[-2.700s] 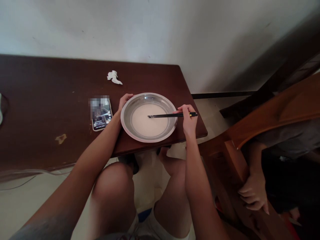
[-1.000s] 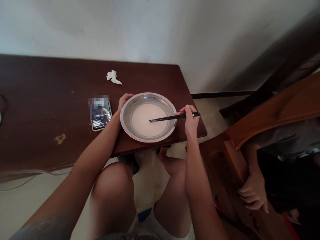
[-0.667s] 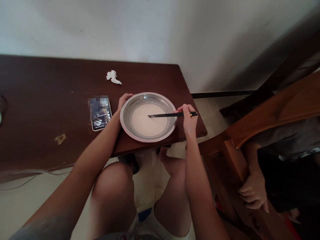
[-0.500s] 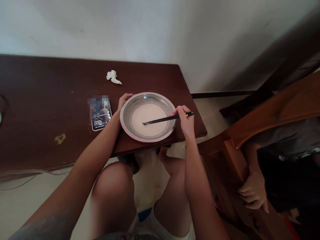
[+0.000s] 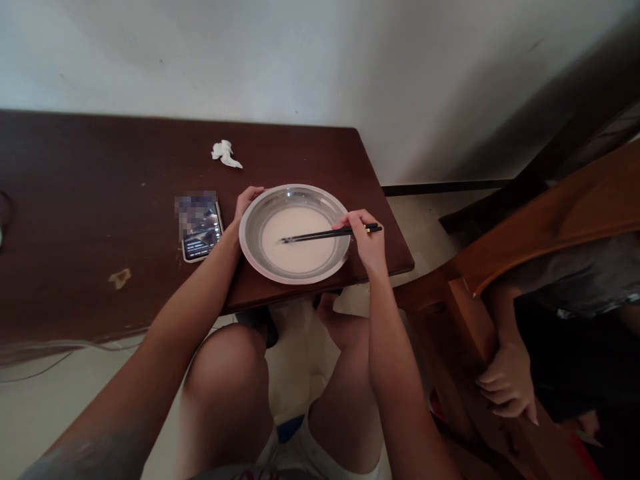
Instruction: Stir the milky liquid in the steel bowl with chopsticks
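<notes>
leftmost, a pale scuff point(image 5: 119, 278) marked the dark wooden table point(image 5: 90, 200), and a phone point(image 5: 201, 227) lay face up with its screen lit, just beside the left wrist. farther back, near the wall, sat a crumpled white tissue point(image 5: 225, 153), well apart from the rest. the left hand point(image 5: 243, 203) curled over the left rim of a round metal dish point(image 5: 260, 257), fingers closed on the edge and touching it. the dish stood near the table's right front corner and held a shallow pool of milky white liquid point(image 5: 299, 250). across it lay a pair of black chopsticks point(image 5: 320, 234), nearly level, their tips resting in the liquid left of centre and their yellow-banded ends pointing right. the right hand point(image 5: 367, 240) pinched them near the dish's right rim, fingers shut around the sticks. beyond the table edge stood brown wooden furniture point(image 5: 540, 220), and on it rested another person's hand point(image 5: 505, 390), fingers loosely bent and pointing down.
</notes>
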Demonstrator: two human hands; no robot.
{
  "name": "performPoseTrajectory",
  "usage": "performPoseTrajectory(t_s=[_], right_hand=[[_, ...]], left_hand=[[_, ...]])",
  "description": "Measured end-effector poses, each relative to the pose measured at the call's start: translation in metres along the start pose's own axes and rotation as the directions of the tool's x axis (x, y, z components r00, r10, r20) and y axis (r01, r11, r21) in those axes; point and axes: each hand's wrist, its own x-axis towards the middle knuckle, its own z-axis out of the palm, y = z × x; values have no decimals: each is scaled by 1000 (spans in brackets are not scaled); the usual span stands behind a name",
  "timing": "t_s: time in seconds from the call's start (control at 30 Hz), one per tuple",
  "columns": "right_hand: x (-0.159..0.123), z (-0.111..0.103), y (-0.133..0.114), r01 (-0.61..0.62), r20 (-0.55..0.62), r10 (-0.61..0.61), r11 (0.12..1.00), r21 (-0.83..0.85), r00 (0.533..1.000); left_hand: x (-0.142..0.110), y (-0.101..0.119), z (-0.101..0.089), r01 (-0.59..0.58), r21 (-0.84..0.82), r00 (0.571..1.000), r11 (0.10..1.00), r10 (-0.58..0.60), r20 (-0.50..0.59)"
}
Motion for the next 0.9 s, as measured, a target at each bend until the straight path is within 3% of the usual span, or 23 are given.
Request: performPoseTrajectory(t_s=[0.17, 0.23, 0.37, 0.43, 0.53, 0.6, 0.77, 0.83, 0.9], right_hand=[[2, -6, 5, 4, -224, -7, 1000, -13, 974], [2, -6, 5, -16, -197, 18, 1000, 15, 980], [1, -2, 1, -5, -20, 5, 1000, 13, 1000], [1, -2, 0, 25, -53, -26, 999, -21, 998], [2, -6, 2, 24, -215, -27, 1000, -19, 976], [2, -7, 4, 10, -264, -5, 1000, 19, 965], [0, 0, 2, -2, -58, 3, 1000, 14, 998], [1, 0, 0, 29, -75, -31, 999, -28, 997], [2, -4, 1, 43, -176, -51, 998, -50, 983]], left_hand=[[0, 0, 1, 30, 4, 999, 1000, -30, -22], [1, 0, 0, 39, -6, 999, 999, -39, 9], [2, -1, -2, 30, -14, 998, 999, -30, 56], [1, 0, -2, 31, -7, 999, 999, -31, 31], [1, -1, -1, 44, -1, 999, 999, -44, -18], [2, -1, -1, 40, -11, 999, 999, -41, -11], [2, 0, -2, 29, -10, 1000, 1000, -30, -11], [2, 0, -2, 35, -7, 999, 999, -35, -15], [1, 1, -1, 34, -2, 999, 999, -34, -7]])
